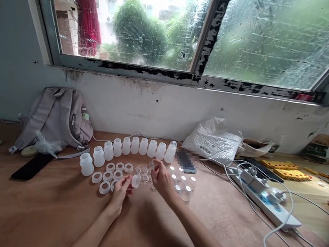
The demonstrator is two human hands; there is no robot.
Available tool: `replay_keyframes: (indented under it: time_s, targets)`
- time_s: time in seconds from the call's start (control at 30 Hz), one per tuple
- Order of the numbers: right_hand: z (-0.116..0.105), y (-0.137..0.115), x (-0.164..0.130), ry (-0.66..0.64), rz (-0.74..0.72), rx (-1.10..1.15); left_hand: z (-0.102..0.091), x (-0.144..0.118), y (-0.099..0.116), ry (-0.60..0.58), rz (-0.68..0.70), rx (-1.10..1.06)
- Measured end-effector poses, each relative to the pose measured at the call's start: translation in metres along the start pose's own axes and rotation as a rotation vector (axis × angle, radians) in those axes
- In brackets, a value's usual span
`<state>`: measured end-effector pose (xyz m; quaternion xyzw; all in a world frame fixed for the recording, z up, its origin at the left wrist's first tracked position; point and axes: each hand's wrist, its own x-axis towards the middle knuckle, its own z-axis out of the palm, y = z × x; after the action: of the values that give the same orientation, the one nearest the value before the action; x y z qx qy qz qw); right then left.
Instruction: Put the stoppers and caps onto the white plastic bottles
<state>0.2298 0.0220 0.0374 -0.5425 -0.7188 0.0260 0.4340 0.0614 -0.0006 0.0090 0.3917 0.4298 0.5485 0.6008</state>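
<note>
The left hand (121, 192) pinches a small white cap (135, 181) in its fingers above the desk (53, 214), open side toward the right hand (161, 178), whose fingers curl loosely over the clear rings (145, 174), holding nothing visible.

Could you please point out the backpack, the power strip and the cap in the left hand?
backpack (55, 117): head view, front panel.
power strip (273, 209): head view, top face.
cap (135, 181): head view, its side.

One view only, worn on your head, looking forward and down across the wooden table (39, 204), your forearms entering from the near edge, window (193, 27) and wall filling the far side, power strip (271, 205) at right.
</note>
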Motion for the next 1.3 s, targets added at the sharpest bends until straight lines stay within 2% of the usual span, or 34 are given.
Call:
replay_keyframes:
  time_s: [0.07,0.17,0.3,0.4,0.53,0.57,0.67,0.73,0.8,0.93,1.13,1.3]
  targets:
    - [-0.002,0.013,0.031,0.01,0.052,-0.126,-0.002,0.001,0.001,-0.023,-0.042,-0.04]
    - [0.0,0.033,0.07,-0.028,0.232,-0.282,-0.003,0.0,0.002,-0.079,-0.081,-0.057]
    - [0.005,0.052,0.09,-0.033,0.316,-0.319,-0.004,-0.002,0.004,-0.101,-0.11,-0.058]
    - [0.002,0.054,0.085,-0.015,0.308,-0.327,-0.005,-0.003,0.005,-0.093,-0.133,-0.061]
    - [-0.017,0.036,0.067,0.086,0.256,-0.326,-0.005,-0.002,0.002,-0.099,-0.128,-0.06]
    - [-0.024,0.029,0.061,0.142,0.219,-0.311,-0.004,-0.001,0.001,-0.099,-0.115,-0.057]
    - [-0.041,0.007,0.042,0.377,-0.007,-0.124,-0.001,-0.001,-0.003,-0.109,-0.06,-0.051]
    - [-0.046,-0.007,0.025,0.403,-0.074,0.017,0.0,-0.001,-0.004,-0.109,-0.025,-0.045]
    - [-0.043,-0.016,0.006,0.333,-0.1,0.112,0.002,-0.001,-0.004,-0.096,-0.008,-0.029]
    - [-0.022,-0.018,-0.025,0.093,-0.15,0.195,0.004,0.002,-0.006,-0.064,0.035,-0.007]
    - [0.003,-0.013,-0.046,0.013,-0.085,0.308,0.012,0.015,-0.013,-0.037,0.137,0.004]
    - [0.01,-0.019,-0.058,-0.182,-0.072,0.339,0.016,0.019,-0.019,0.031,0.146,-0.005]
